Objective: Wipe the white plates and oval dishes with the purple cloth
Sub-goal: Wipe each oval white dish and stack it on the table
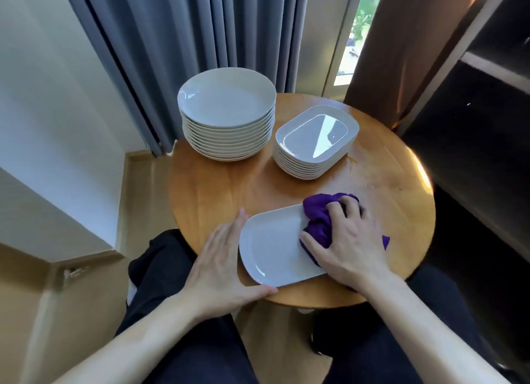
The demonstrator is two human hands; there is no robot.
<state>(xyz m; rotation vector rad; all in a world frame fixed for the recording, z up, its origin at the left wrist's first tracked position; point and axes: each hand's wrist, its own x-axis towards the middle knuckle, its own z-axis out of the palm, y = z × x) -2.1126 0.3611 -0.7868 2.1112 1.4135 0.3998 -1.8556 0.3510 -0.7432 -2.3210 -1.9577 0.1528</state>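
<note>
**Room round you**

You've a round wooden tabletop (218, 191) by grey curtains (177, 39). Window (358, 30) top right w/ daylight and greenery. Cream wall (43, 96) left, tan floor (86, 312), dark shelving (487, 111) right.

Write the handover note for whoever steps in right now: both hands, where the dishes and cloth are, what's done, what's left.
Left hand: open, flat against the left edge of the oval dish lying at the near edge of the round table, steadying it.
Right hand: shut on the purple cloth, pressing it onto the dish's right end.
Stack of round plates stands far left; stack of oval dishes far right.
Done: cannot tell which stacked pieces are wiped.
Left: finish this dish, then go through the rest.
</note>
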